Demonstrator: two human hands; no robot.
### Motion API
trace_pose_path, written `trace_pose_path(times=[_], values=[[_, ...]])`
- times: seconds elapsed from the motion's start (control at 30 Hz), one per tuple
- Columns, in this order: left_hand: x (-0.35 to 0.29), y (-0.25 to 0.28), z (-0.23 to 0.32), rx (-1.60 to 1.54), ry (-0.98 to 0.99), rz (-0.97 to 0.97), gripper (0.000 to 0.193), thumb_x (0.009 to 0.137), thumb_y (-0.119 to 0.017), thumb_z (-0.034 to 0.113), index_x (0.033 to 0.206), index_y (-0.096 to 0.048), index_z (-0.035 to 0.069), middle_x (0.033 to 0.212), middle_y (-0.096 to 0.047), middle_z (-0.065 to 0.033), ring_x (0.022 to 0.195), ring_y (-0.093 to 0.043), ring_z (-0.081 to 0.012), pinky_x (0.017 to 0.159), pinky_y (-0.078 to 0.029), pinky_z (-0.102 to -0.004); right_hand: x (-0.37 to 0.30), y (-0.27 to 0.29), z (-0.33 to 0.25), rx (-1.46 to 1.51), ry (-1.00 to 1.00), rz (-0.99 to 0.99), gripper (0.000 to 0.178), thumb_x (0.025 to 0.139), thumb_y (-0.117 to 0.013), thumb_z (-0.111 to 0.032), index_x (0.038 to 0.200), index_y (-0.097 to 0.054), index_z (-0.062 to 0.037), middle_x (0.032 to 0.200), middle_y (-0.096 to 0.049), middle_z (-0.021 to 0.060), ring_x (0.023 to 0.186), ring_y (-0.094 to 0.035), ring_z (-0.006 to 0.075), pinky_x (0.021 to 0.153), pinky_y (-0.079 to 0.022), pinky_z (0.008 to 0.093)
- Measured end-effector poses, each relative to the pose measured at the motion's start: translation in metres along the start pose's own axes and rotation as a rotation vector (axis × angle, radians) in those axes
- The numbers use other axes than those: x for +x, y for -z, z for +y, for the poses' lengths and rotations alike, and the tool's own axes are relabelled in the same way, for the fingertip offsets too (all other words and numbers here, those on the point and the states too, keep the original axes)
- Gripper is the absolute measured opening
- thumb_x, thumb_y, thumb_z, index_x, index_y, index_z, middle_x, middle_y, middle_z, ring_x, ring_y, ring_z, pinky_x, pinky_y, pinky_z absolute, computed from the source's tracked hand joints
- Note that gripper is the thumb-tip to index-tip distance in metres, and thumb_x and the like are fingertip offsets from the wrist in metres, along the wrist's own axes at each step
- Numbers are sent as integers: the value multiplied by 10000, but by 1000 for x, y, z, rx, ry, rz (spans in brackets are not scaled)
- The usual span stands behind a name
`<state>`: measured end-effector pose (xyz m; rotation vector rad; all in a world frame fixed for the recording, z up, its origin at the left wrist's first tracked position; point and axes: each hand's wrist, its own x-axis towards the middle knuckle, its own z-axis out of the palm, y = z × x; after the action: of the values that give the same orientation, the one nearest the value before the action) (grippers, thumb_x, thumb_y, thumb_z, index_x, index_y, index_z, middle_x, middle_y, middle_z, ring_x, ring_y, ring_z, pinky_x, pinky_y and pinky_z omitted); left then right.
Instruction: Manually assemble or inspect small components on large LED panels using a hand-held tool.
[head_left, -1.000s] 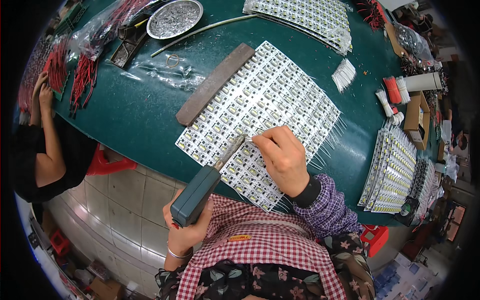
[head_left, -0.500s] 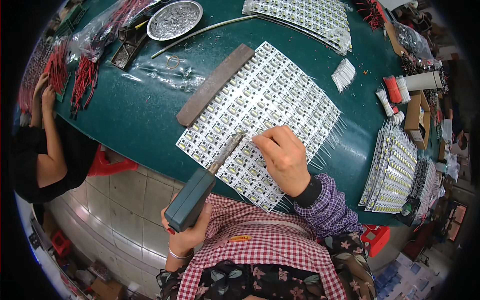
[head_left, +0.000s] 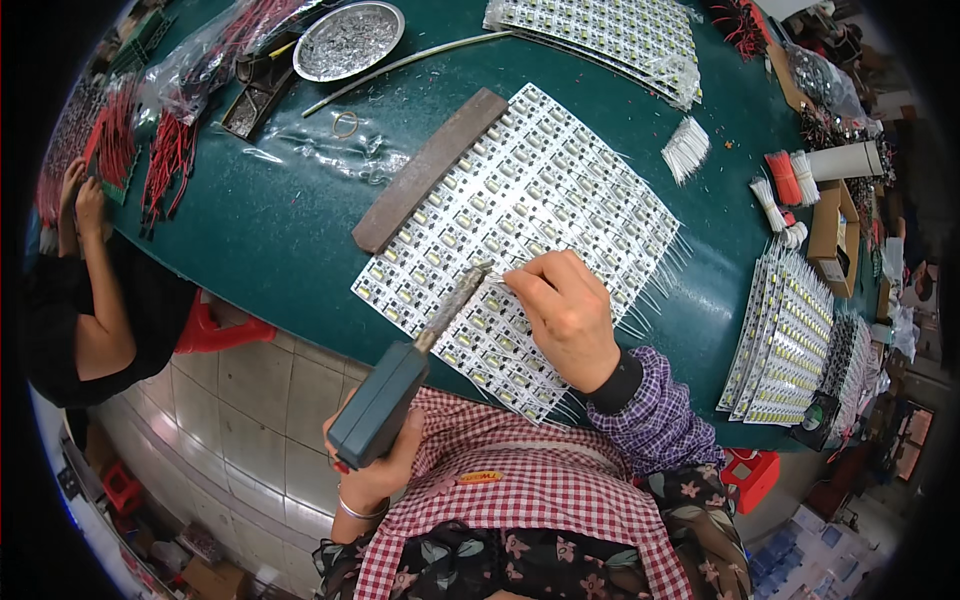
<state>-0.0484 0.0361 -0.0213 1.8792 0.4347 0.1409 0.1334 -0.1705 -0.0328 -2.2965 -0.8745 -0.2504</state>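
A panel of small white circuit boards [head_left: 560, 180] lies on the green table in front of me. My left hand [head_left: 388, 462] is closed around the handle of a dark green soldering gun [head_left: 380, 400]. Its crusted metal tip [head_left: 482, 270] reaches down to the panel's surface, close to my right fingertips. With thumb and forefinger, my right hand [head_left: 570, 315] pinches a thin white wire [head_left: 498, 277] at the boards; most of that wire is hidden. Similar wires stick out along the panel's right edge. A brown bar [head_left: 430, 170] lies along the panel's upper left edge.
Stacked panels [head_left: 600, 40] lie at the far side, more panels [head_left: 780, 340] at the right. A bundle of white wires [head_left: 686, 150] sits right of my panel. A metal bowl [head_left: 349, 41] stands far left. Another person's hands [head_left: 82, 195] work among red wires at the left.
My hands hold almost the same position, and the soldering gun's body has shifted very slightly. At the left, the other person's hands have moved a little down.
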Motion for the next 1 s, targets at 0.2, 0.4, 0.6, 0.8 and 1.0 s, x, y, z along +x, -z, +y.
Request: trace_pose_path(times=[0.2, 0.4, 0.6, 0.8, 1.0], values=[[-11, 4, -14, -111, -87, -29, 316, 876, -666, -131, 1184, -616, -79, 1051, -684, -127, 671, -583, -110, 535, -457, -256, 0, -1, 0, -1, 7, 6, 215, 755, -752, 62, 947, -705, -23, 849, -624, 80, 762, -617, 249, 624, -506, 358], [-7, 1, -1, -47, -8, 80, 282, 830, -796, 54, 1082, -712, -41, 957, -738, -123, 829, -709, -198, 731, -551, -294, 0, 0, 0, -5, 2, 2, 214, 754, -748, 64, 944, -705, -23, 847, -623, 81, 760, -619, 252, 624, -506, 356], [-7, 2, -4, -33, 12, 73, 316, 803, -814, 82, 1077, -713, -38, 953, -737, -131, 789, -718, -215, 704, -559, -301, 0, 1, -2, -14, 7, 5, 212, 748, -724, 62, 942, -696, -19, 855, -614, 81, 771, -607, 249, 637, -505, 355], [-8, 2, -5, -32, 72, 64, 288, 798, -815, 86, 1048, -727, -29, 925, -742, -127, 769, -724, -209, 687, -563, -305, -7, 16, -13, -10, 6, 52, 259, 721, -702, 75, 968, -697, -1, 828, -582, 74, 735, -572, 240, 609, -478, 340], [-7, 2, -7, 16, 11, 84, 260, 792, -809, 83, 1014, -734, -29, 891, -737, -134, 713, -718, -217, 654, -557, -295, -6, 8, -29, -58, 36, 73, 225, 747, -736, 53, 965, -694, 17, 789, -546, 74, 686, -557, 218, 561, -453, 327]])
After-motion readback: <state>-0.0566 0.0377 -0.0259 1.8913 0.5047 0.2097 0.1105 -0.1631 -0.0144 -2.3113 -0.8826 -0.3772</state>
